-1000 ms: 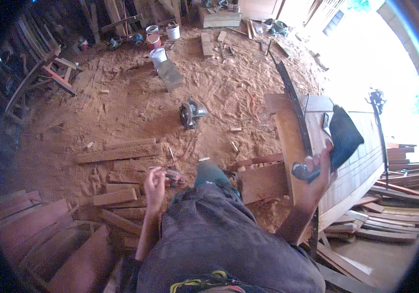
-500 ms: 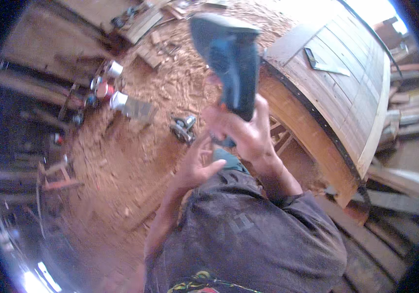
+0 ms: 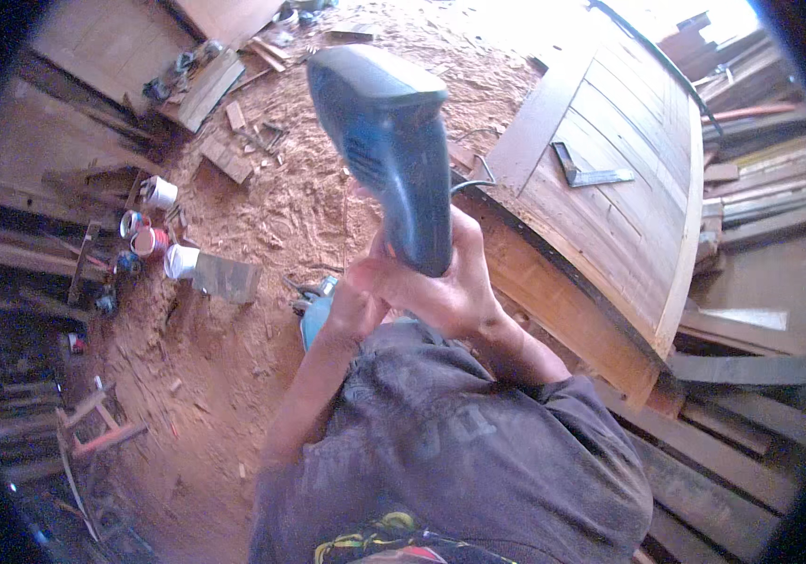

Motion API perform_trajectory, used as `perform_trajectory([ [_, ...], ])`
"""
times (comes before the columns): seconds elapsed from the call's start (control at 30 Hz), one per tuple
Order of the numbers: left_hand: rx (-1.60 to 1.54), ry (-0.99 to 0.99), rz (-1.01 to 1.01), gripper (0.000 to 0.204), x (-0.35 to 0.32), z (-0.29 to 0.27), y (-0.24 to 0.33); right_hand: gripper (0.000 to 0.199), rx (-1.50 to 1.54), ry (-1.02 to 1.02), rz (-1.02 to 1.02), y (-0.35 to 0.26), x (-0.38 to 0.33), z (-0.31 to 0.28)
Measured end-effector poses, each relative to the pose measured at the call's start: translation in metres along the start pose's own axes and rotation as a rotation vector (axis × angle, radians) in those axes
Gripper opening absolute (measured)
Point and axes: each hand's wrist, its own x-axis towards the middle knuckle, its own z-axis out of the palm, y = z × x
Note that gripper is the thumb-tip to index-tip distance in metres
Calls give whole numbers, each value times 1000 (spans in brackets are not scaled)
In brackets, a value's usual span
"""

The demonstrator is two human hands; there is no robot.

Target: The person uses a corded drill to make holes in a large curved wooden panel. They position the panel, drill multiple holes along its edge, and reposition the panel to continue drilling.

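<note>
A blue and dark grey hand-held power tool (image 3: pixel 393 160) rises in front of my chest, its broad grey end pointing up and away; the exact kind does not show. My right hand (image 3: pixel 450 291) is wrapped round its lower end. Against the right hand, my left hand (image 3: pixel 356 305) is closed at the tool's underside, its fingers partly hidden. To the right, a framed wooden panel (image 3: pixel 624 113) lies on a wooden bench (image 3: pixel 563 291). On the panel rests an L-shaped try square (image 3: pixel 591 174), touched by neither hand.
Wood shavings (image 3: pixel 281 197) cover the floor. White pots (image 3: pixel 180 263) and a red-rimmed tin (image 3: pixel 149 242) stand at left. Timber boards (image 3: pixel 760 216) are stacked at right. A grey cable (image 3: pixel 483 177) curls at the bench edge. A small wooden frame (image 3: pixel 107 423) stands lower left.
My left hand, loosely spread half a second ago, has come up and closed beside my right. The tool has shifted left and down in view. The whole view has turned slightly.
</note>
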Motion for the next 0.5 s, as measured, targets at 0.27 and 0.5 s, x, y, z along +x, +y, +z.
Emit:
perform_trajectory([
  [0.27, -117, -196, -73, 48, 122, -34, 93, 42, -55, 222, -239, 22, 50, -33],
  [0.5, -140, 47, -107, 50, 270, -52, 215, 39, -229, 768, -318, 54, 104, -78],
])
